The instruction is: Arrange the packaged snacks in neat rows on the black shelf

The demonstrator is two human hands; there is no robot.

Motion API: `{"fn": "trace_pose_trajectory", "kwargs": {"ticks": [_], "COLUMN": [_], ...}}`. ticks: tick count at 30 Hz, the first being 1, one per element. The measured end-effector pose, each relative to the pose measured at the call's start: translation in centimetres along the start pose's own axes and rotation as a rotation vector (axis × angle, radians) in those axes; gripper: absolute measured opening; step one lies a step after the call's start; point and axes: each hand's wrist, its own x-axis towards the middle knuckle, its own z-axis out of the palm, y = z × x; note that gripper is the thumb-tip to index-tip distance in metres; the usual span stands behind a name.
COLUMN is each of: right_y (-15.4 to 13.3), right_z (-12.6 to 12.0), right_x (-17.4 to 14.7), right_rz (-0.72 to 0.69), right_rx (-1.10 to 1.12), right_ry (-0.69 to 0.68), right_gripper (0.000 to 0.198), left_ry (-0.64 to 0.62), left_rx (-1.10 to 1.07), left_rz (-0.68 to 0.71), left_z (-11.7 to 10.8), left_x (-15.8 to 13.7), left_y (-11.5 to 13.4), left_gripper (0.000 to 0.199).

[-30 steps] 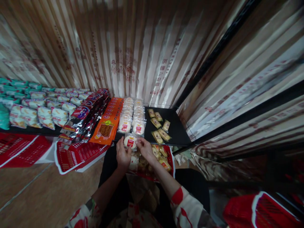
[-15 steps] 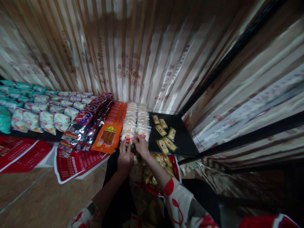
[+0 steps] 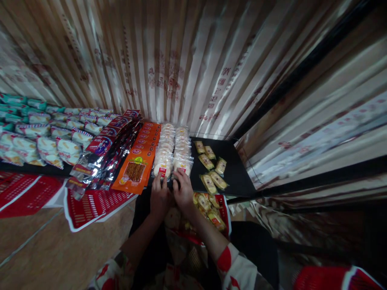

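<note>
Two rows of clear-wrapped round white rice crackers with red labels stand side by side on a black shelf. My left hand rests its spread fingertips on the front of the left row's nearest packet. Beside it, my right hand touches the nearest packet of the right row, thumb apart from the fingers. Neither hand lifts anything. An orange snack bag lies just left of the rows. To their right, several small yellow-wrapped cakes are scattered on the shelf.
Below the shelf front, a red basket holds more yellow-wrapped packets. Dark shiny snack bags, white packets and green packets fill the left side. Other red baskets sit below. Printed sheeting hangs behind; a black post rises at right.
My right hand has moved from between the rows to the front of the right row. My left hand stays at the left row. The view has shifted slightly.
</note>
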Motion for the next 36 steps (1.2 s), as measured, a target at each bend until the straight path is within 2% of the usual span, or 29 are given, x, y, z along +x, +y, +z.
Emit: {"fn": "trace_pose_trajectory", "kwargs": {"ticks": [5, 9, 11, 13, 16, 18, 23, 28, 32, 36], "right_y": [1.0, 2.3, 3.4, 4.7, 6.0, 6.4, 6.3, 6.5, 6.6, 6.3], "right_z": [-1.2, -1.5, -1.4, -1.2, -0.9, -0.9, -0.8, -0.9, -1.1, -1.5], "right_x": [-3.0, -7.3, -9.5, -11.3, -12.9, -13.3, -13.2, -13.4, -13.8, -13.8], "right_rz": [0.007, 0.083, 0.098, 0.090, 0.059, 0.061, 0.125, 0.166, 0.190, 0.279], "right_rx": [0.061, 0.019, -0.035, -0.093, -0.141, -0.148, -0.136, -0.095, -0.085, -0.065], "right_ry": [-0.031, -0.197, -0.289, -0.359, -0.431, -0.445, -0.475, -0.431, -0.377, -0.305], "right_gripper": [0.029, 0.025, 0.027, 0.028, 0.029, 0.031, 0.033, 0.035, 0.033, 0.028], "left_ry": [-0.011, -0.010, -0.106, -0.283, -0.533, -0.609, -0.630, -0.651, -0.701, -0.662], "left_rx": [-0.028, -0.070, -0.103, -0.081, 0.055, 0.121, 0.159, 0.227, 0.197, 0.043], "left_rz": [-0.031, -0.022, 0.037, 0.094, 0.095, 0.083, 0.094, 0.121, 0.048, -0.054], "left_z": [-0.3, -0.6, -0.8, -0.8, -0.6, -0.3, 0.2, 0.4, 0.8, 0.9], "left_x": [0.3, -0.6, -1.4, -2.2, -3.5, -4.2, -5.0, -5.1, -5.6, -5.4], "left_y": [0.2, -0.1, -0.3, -0.2, 0.2, 0.6, 1.0, 0.9, 0.8, 0.5], "left_gripper": [0.041, 0.035, 0.031, 0.028, 0.024, 0.023, 0.024, 0.023, 0.026, 0.033]}}
